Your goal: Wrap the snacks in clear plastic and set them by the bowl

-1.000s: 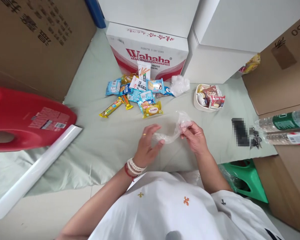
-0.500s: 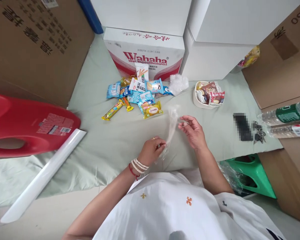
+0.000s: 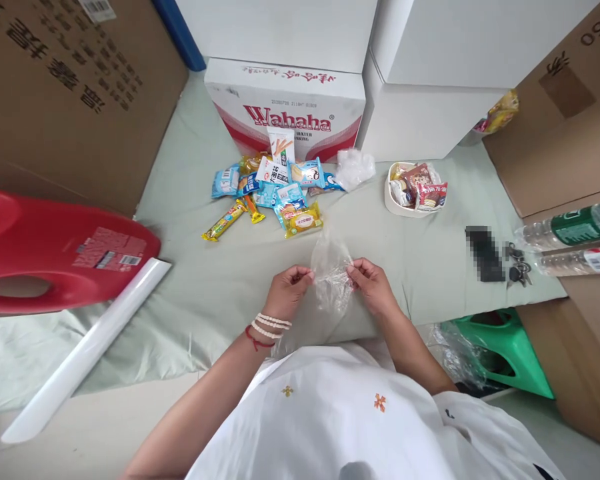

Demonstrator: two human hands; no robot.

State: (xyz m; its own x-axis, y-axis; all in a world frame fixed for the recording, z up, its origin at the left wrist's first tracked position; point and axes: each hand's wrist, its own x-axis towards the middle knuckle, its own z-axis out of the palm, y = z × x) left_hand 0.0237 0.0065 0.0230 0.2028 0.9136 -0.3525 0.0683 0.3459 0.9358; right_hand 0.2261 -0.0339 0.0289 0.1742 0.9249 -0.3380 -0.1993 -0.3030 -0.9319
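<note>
A clear plastic bag (image 3: 331,273) is stretched between my two hands above the near part of the cloth-covered table. My left hand (image 3: 289,292) pinches its left side, with bead bracelets round the wrist. On the opposite side, my right hand (image 3: 373,285) grips the bag between thumb and fingers. Just beyond the bag lies a pile of wrapped snacks, with a yellow snack packet (image 3: 303,220) closest to it. A crumpled clear bag (image 3: 355,169) rests to the right of the pile. Farther right stands a small white container (image 3: 414,211) holding several wrapped snacks.
A Wahaha carton (image 3: 286,110) and white boxes (image 3: 420,120) line the back. At left are a red plastic jug (image 3: 55,250) and a white tube (image 3: 87,350). Keys (image 3: 519,267) and plastic bottles (image 3: 570,230) lie at right; a green stool (image 3: 517,353) stands below.
My right hand has come down and left and taken hold of the bag. My left hand has shifted slightly left and up, and the narrow bunched bag is now spread wider.
</note>
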